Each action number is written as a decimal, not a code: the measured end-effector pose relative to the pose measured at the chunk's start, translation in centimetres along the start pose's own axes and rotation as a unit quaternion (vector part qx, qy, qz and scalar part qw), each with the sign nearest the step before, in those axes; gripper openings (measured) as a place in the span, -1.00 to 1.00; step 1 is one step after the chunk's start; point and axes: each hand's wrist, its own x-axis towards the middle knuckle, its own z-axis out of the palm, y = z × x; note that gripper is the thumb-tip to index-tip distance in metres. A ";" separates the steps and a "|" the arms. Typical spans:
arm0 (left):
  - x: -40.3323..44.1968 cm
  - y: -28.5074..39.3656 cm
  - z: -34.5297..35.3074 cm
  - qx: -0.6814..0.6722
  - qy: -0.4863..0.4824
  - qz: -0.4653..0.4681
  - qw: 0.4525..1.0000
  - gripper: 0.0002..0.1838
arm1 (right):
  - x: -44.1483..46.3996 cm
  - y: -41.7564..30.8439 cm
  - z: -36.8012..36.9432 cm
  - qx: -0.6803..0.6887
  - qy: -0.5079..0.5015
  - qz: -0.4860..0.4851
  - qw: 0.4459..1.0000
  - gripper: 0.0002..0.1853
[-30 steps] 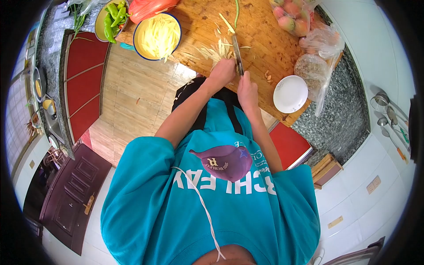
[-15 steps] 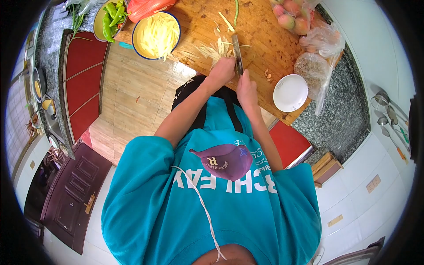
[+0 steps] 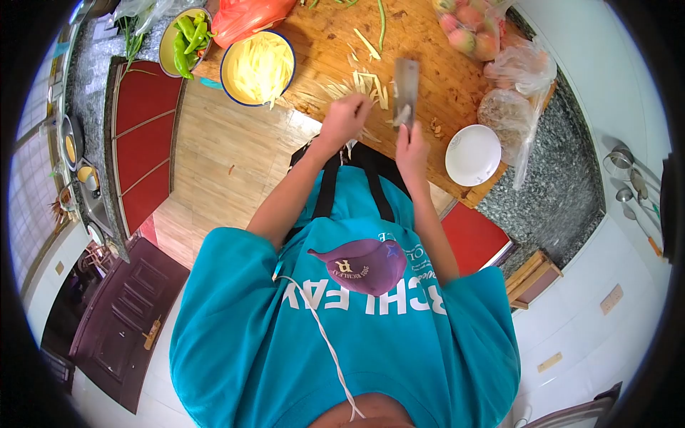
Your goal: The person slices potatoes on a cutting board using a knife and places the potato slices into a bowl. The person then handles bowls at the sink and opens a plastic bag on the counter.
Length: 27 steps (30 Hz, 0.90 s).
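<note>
My right hand (image 3: 412,148) is closed round the handle of a cleaver (image 3: 407,80). The blade's broad side shows, and a pale sliver sticks to it near the handle. Just left of the blade, pale cut strips (image 3: 367,84) lie loosely on the wooden board (image 3: 442,85). My left hand (image 3: 345,120) is beside these strips at the board's near edge, its fingers curled together; whatever they hold is hidden. Farther left, an enamel bowl (image 3: 227,71) with a blue rim holds a heap of pale yellow shreds.
Green peppers (image 3: 187,44) fill a bowl at the far left, beside a red plastic bag (image 3: 242,18). To the right are a white plate (image 3: 472,155), a bag of round reddish fruit (image 3: 471,32) and a clear bag (image 3: 503,118). A green bean-like strand (image 3: 382,25) lies on the board.
The cleaver has moved right, away from the strips, and turned so its flat side shows. My left hand has drawn back slightly left and nearer to me.
</note>
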 end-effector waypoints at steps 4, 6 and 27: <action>2.7 -1.5 -1.4 0.059 0.082 0.047 0.994 -0.75 | -3.0 1.6 -2.1 0.234 -0.029 0.290 0.927 -0.82; 4.8 -0.9 -1.7 0.190 0.125 0.091 0.970 -0.59 | -3.8 2.0 -2.0 0.238 -0.042 0.297 0.924 -0.82; 1.2 -3.5 -2.7 0.153 0.059 0.116 0.980 -0.62 | -5.2 1.6 1.8 0.286 -0.072 0.337 0.894 -0.67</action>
